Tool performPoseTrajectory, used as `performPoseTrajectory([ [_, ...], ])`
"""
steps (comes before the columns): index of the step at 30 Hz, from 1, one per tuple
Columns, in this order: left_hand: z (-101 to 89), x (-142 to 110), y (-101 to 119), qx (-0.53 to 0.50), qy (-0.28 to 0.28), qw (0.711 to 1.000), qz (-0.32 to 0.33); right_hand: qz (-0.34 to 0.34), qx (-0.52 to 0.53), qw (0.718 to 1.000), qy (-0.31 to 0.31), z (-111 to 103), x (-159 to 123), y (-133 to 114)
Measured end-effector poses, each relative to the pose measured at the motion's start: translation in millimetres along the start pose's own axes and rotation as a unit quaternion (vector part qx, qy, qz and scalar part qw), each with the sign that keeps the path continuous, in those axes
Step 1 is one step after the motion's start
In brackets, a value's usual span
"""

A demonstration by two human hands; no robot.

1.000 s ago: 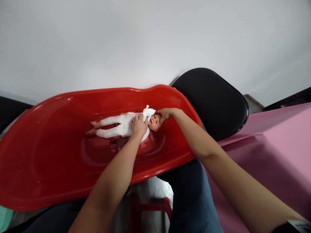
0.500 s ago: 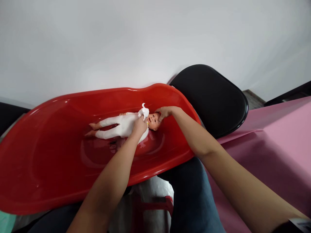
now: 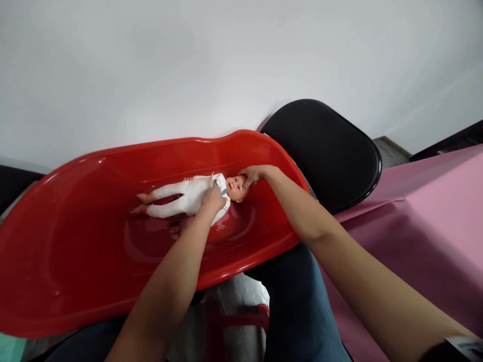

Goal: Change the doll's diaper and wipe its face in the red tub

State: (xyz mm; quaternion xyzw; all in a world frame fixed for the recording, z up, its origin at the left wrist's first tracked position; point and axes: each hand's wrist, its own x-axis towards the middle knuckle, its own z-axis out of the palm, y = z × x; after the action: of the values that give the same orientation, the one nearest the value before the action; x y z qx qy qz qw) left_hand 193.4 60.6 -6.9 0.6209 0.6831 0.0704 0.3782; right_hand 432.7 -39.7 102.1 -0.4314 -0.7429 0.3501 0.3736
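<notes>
A doll (image 3: 194, 195) in a white outfit lies on its back inside a red baby bathtub (image 3: 86, 241), its head to the right and its bare feet to the left. My left hand (image 3: 214, 198) is at the doll's chest, its fingers closed on white cloth (image 3: 219, 179) near the neck. Small blue and yellow marks show beside the fingers. My right hand (image 3: 253, 174) grips the top of the doll's head, thumb on the forehead.
A black rounded seat (image 3: 324, 156) stands against the tub's right end. Pink sheeting (image 3: 426, 221) spreads at the right. A white wall (image 3: 188, 65) rises behind the tub. Below the near rim are my legs and a red frame (image 3: 245, 319).
The white cloth that stuck up above my left hand has come down onto the doll's chest. My left hand has shifted slightly left and down; my right hand stays on the head.
</notes>
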Motion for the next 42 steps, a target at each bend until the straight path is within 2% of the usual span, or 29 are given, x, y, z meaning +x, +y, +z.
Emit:
performPoseTrajectory([
  [2,-2.9,-4.2,-1.9,0.102,0.067,0.992,0.045,-0.006,-0.003,1.000,0.004,-0.2,-2.0,-5.3],
  [5,-6.9,-8.3,-5.1,0.179,0.166,0.964,0.108,-0.013,-0.016,1.000,0.000,-1.5,-2.9,-0.9],
  [7,-7.7,-8.7,-7.4,0.197,0.167,0.950,0.173,-0.012,-0.027,1.000,-0.004,-2.7,-2.7,9.3],
  [9,-6.6,-7.1,-9.1,0.195,0.128,0.951,0.205,-0.010,-0.035,0.999,-0.006,-3.5,-2.3,19.9],
  [12,-3.9,-2.6,-9.6,0.170,0.102,0.968,0.157,-0.006,-0.038,0.999,-0.004,-3.7,-1.6,26.5],
  [15,-4.6,1.0,-8.2,0.126,0.092,0.984,0.091,0.000,-0.037,0.999,-0.003,-2.9,-0.8,19.1],
  [17,-7.4,1.9,-7.1,0.085,0.073,0.991,0.071,0.005,-0.034,0.999,-0.005,-2.6,-0.6,11.6],
  [22,-15.1,2.7,-6.1,-0.035,0.035,0.996,0.070,0.016,-0.027,0.999,-0.011,-5.1,-2.2,11.6],
  [26,-16.0,6.5,-7.4,-0.136,0.020,0.987,0.079,0.023,-0.026,0.999,-0.008,-7.0,-1.4,23.7],
  [28,-13.7,7.4,-7.4,-0.175,0.002,0.982,0.074,0.022,-0.025,0.999,-0.007,-6.3,-0.8,21.9],
  [32,-2.9,5.6,-5.2,-0.129,-0.043,0.990,0.034,0.013,-0.017,1.000,0.001,-2.0,-4.3,-10.3],
  [37,5.4,7.0,-5.2,-0.030,0.019,0.998,0.052,0.017,0.000,1.000,0.018,4.4,-13.8,-63.8],
  [39,1.8,7.6,-6.5,-0.006,0.038,0.997,0.065,0.017,0.001,1.000,0.018,4.7,-14.8,-68.9],
  [42,-7.0,5.8,-6.9,0.002,0.062,0.996,0.059,0.015,-0.003,1.000,0.006,2.0,-12.4,-55.5],
])
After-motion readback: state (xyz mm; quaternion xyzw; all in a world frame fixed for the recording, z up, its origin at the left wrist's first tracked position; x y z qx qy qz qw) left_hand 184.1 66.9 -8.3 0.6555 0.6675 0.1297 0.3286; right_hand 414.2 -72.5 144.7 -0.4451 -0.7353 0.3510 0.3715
